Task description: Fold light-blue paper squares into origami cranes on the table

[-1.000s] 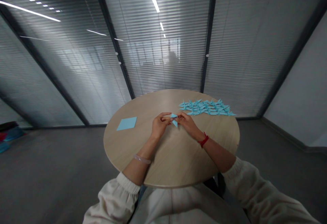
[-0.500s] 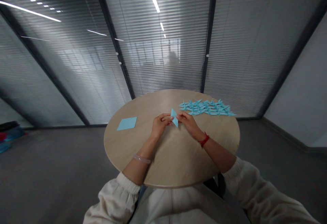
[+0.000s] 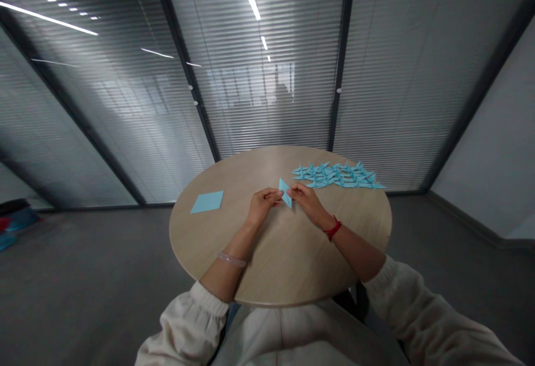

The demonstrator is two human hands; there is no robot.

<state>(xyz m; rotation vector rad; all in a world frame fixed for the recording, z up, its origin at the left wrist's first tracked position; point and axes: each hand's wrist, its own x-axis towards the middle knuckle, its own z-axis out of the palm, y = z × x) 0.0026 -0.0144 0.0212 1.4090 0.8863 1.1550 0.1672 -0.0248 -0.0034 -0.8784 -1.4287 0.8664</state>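
A small light-blue folded paper piece (image 3: 285, 193) stands as a narrow pointed shape between my two hands, just above the round wooden table (image 3: 276, 266). My left hand (image 3: 261, 205) pinches its left side with the fingertips. My right hand (image 3: 306, 201) pinches its right side. Both hands meet near the middle of the table. A red band is on my right wrist and a pale bangle on my left.
A flat stack of square light-blue paper (image 3: 207, 201) lies at the table's left. Several finished light-blue folded figures (image 3: 336, 175) lie in rows at the far right of the table. Glass walls with blinds stand behind; grey floor surrounds the table.
The paper piece was turned from a flatter shape held low between the fingers to a narrow point standing up between them. Both hands stayed in place.
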